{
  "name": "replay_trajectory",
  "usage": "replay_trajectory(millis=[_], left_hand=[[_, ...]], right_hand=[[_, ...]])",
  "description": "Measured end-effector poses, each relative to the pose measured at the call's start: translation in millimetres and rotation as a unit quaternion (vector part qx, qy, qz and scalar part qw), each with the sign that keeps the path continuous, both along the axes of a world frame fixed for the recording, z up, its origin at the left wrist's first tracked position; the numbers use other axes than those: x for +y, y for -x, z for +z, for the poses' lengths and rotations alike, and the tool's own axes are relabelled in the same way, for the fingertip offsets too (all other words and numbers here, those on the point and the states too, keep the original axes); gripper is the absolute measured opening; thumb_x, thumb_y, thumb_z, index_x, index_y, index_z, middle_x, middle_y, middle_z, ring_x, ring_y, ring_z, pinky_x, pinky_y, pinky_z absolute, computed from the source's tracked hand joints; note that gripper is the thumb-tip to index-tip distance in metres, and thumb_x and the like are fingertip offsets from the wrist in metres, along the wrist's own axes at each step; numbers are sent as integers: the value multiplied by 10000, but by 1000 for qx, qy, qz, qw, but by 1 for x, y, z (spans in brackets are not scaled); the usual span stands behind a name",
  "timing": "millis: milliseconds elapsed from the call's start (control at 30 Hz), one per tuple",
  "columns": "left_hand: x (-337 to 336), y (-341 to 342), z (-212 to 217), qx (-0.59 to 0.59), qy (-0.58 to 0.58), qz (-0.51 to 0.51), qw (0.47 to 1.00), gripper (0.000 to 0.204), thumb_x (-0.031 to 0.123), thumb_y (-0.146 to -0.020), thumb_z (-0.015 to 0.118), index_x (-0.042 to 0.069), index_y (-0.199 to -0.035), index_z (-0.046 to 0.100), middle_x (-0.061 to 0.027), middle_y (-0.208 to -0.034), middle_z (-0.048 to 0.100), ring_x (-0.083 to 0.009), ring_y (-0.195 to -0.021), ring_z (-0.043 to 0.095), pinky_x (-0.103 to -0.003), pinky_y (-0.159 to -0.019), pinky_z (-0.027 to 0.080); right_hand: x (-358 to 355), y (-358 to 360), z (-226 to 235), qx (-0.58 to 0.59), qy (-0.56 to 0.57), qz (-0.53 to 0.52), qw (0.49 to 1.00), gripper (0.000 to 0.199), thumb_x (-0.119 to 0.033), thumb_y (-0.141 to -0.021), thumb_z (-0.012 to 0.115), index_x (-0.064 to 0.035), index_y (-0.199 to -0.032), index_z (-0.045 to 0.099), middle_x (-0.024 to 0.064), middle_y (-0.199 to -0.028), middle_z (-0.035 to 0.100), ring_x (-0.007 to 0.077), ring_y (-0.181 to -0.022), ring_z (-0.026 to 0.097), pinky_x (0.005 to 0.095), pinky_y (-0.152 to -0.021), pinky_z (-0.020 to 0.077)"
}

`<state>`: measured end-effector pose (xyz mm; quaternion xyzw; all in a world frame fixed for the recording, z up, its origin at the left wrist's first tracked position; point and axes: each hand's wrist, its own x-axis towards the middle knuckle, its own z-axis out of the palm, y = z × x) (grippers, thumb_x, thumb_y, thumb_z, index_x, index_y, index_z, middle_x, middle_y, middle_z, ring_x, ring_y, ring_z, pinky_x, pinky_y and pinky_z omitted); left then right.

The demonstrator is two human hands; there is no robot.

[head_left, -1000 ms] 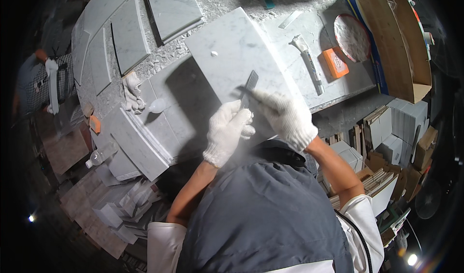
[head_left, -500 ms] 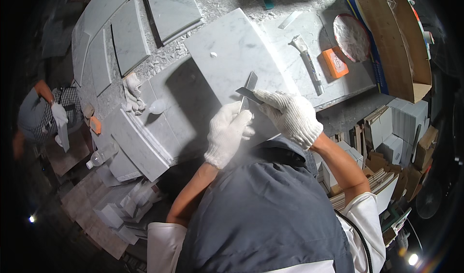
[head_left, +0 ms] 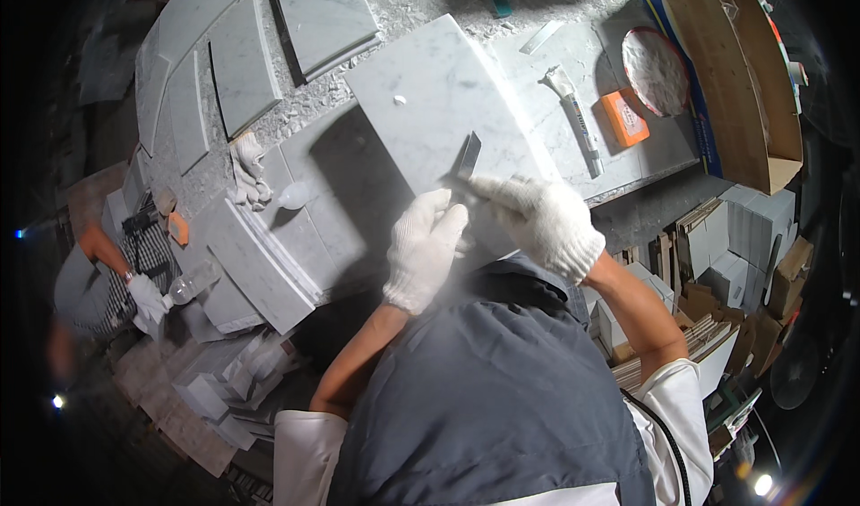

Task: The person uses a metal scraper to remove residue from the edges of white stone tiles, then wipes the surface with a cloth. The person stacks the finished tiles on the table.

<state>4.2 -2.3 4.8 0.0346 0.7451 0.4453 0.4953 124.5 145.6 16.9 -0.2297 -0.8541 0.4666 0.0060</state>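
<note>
Two gloved hands meet at the near edge of the marble slab (head_left: 430, 103). My right hand (head_left: 542, 224) grips a flat blade (head_left: 466, 157); my left hand (head_left: 423, 248) seems to rest loosely curled beside it. Tilting the blade could chip that edge.

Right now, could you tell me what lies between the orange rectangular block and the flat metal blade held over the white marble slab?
In the head view, a white tube-shaped marker lies between the block and blade.
</note>
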Motion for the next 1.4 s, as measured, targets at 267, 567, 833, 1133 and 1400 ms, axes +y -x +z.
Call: replay_trajectory(millis=[267,567,833,1133,1400], left_hand=[[0,0,-1,-10,-16,-7,1000,439,160,-977,653,-84,-1334,582,-119,-981,720,-113,-726,670,-271,-666,554],[-1,3,-6,8,-16,-8,1000,383,135,-967,654,-90,-1274,607,-96,-910,701,-101,-691,652,-268,-632,541],[-1,11,1,-70,-52,41,995,380,141,-942,681,-97,-1229,606,-130,-918,691,-150,-642,676,-268,-589,559],[2,12,3,-86,-44,52,994,389,140,-931,692,-102,-1224,605,-132,-904,691,-163,-633,670,-266,-588,544],[-5,7,-12,239,-43,-50,969,300,84,-904,730,22,-1197,704,-53,-877,689,-190,-667,662,-306,-614,533]], right_hand=[[11,-6,-16,10,-5,-50,999,345,-125,-950,690,-156,-1292,723,147,-1047,756,245,-887,747,332,-793,571],[9,-6,-22,-13,-12,-33,999,332,-126,-956,696,-128,-1288,720,139,-1044,760,226,-886,744,339,-790,576],[-19,6,-1,9,-72,-93,993,340,-132,-939,708,-152,-1278,720,138,-977,747,266,-842,728,355,-752,569],[-28,-4,-26,-4,64,-130,989,332,-120,-953,670,-136,-1282,716,132,-973,755,267,-806,728,337,-737,567],[-17,-9,-13,30,65,-105,992,368,-66,-925,677,-76,-1292,707,134,-1020,773,214,-928,747,299,-836,558]])
